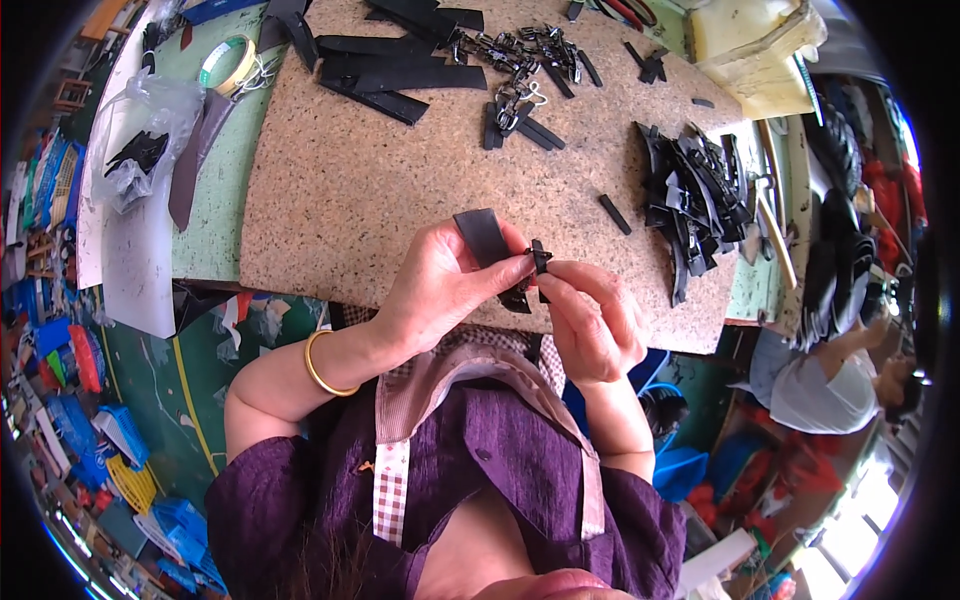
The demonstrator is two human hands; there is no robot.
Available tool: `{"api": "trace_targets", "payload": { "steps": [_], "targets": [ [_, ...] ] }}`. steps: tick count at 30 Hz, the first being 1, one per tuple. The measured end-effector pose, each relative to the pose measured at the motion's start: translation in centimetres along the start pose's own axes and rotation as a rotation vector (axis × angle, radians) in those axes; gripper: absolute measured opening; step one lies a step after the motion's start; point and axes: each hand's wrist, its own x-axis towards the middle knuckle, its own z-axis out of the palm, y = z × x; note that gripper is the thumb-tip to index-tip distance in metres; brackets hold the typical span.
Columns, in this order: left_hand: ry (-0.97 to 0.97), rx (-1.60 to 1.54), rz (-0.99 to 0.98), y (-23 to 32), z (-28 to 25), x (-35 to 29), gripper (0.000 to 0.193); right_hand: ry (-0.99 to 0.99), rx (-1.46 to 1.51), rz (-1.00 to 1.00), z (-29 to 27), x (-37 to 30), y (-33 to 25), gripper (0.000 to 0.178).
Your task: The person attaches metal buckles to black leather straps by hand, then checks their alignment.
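Observation:
Over the near edge of the speckled board (340,200), my left hand (435,285) grips a wide black strap (482,236) between thumb and fingers. At its thumb tip is a small dark buckle (540,256) with a narrow black strip at it. Fingertips of my right hand (598,322) pinch at the lower end of that small piece. The fingers partly hide how buckle, strip and strap join. A loose narrow black strip (615,214) lies on the board to the right of my hands.
Black straps (400,72) and metal buckles (515,52) lie at the far side. A strap-and-buckle pile (695,195) is at right, beside a hammer (770,205) and a yellowish box (750,70). Left are a tape roll (228,66) and plastic bag (155,130). Another person (825,390) sits at right.

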Motion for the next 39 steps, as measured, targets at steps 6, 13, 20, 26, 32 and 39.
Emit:
{"api": "trace_targets", "payload": {
  "steps": [6, 13, 20, 26, 32, 39],
  "targets": [
    [0.023, 0.165, 0.017, -0.1, 0.6, 0.1, 0.009, -0.04, 0.268, 0.472, 0.2, -0.1, -0.2, 0.018],
    [0.01, 0.274, 0.133, -0.5, 0.8, 0.1, 0.012, 0.056, 0.856, 0.926, 0.2, -0.2, -0.4, 0.011],
    [0.013, 0.131, 0.144, -0.8, 1.1, 0.0, 0.014, 0.196, 0.8, 0.933, 0.9, -0.4, -1.4, 0.018],
    [0.007, 0.217, 0.203, -0.8, 1.0, 0.2, 0.013, 0.306, 1.173, 0.934, 1.5, -0.6, -1.7, 0.017],
    [-0.009, 0.457, 0.165, 2.0, -0.6, -0.2, 0.023, 0.063, 0.701, 0.649, -0.2, -0.6, -1.0, 0.02],
    [0.01, 0.18, -0.011, 3.2, -0.6, -0.3, 0.021, -0.076, 0.632, 0.719, -0.7, 1.1, -1.7, 0.031]
  ]
}}
